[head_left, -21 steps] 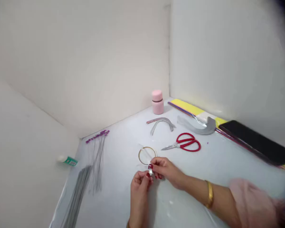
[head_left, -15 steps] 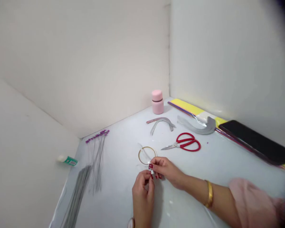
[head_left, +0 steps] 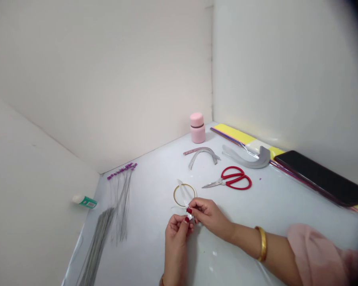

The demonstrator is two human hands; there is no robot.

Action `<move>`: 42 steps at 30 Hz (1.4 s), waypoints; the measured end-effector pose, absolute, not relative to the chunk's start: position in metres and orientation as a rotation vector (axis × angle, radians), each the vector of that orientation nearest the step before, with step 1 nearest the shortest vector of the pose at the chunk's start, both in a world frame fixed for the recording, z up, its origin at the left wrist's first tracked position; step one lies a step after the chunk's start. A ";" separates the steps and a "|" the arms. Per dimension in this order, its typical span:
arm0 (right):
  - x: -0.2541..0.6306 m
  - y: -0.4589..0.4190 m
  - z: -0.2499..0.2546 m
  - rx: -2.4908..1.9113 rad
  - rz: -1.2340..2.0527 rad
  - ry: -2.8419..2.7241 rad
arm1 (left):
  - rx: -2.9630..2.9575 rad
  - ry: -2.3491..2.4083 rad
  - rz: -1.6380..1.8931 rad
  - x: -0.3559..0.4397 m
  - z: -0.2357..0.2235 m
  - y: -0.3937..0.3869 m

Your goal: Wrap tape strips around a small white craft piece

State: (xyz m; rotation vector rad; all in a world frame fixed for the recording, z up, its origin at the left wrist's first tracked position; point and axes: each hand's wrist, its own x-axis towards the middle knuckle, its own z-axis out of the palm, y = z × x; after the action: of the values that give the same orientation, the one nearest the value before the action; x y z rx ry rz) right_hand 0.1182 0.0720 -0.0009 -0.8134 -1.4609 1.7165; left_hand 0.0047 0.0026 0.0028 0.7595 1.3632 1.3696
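My left hand (head_left: 175, 234) and my right hand (head_left: 208, 215) meet over the white table, fingertips pinched together on a small silvery strip piece (head_left: 190, 215). A thin clear strip runs from the pinch up across a gold ring (head_left: 184, 194) lying just beyond the fingers. What exactly sits inside the pinch is too small to name. A gold bangle (head_left: 261, 243) circles my right wrist.
Red-handled scissors (head_left: 231, 178) lie right of the ring. Grey curved strips (head_left: 203, 153) and a larger grey piece (head_left: 247, 157) lie behind them, with a pink bottle (head_left: 197, 127) in the corner. Purple-tipped wires (head_left: 121, 190), a grey wire bundle (head_left: 95, 246), a glue tube (head_left: 85, 201), a black phone (head_left: 322, 176) on coloured sheets.
My left hand shifted slightly and re-pinched at the right fingertips. The clear strip now stands up across the gold ring. Everything else on the table stayed put.
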 end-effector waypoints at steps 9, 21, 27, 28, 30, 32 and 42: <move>0.116 0.071 -0.003 -0.834 1.901 -1.468 | 0.962 1.502 1.460 0.003 0.008 -0.003; 0.114 0.073 -0.002 -0.832 1.941 -1.418 | 0.736 1.277 1.374 0.003 0.001 0.003; 0.114 0.072 0.002 -0.844 1.943 -1.397 | 0.786 1.391 1.417 0.002 0.004 0.003; 0.114 0.072 0.002 -0.846 1.942 -1.395 | 0.804 1.421 1.417 0.001 0.004 0.003; 0.114 0.072 0.002 -0.844 1.934 -1.395 | 0.834 1.472 1.411 0.000 0.005 0.001; 0.115 0.073 0.002 -0.838 1.918 -1.395 | 0.854 1.510 1.404 -0.001 0.005 0.000; 0.115 0.072 -0.003 -0.833 1.891 -1.374 | 0.806 1.473 1.399 0.000 0.003 0.003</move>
State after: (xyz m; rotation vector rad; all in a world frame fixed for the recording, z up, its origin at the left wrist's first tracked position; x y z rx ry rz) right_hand 0.1148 0.0724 -0.0027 -0.8328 -1.3737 1.8911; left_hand 0.0003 0.0025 0.0031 0.8063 1.4727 1.3989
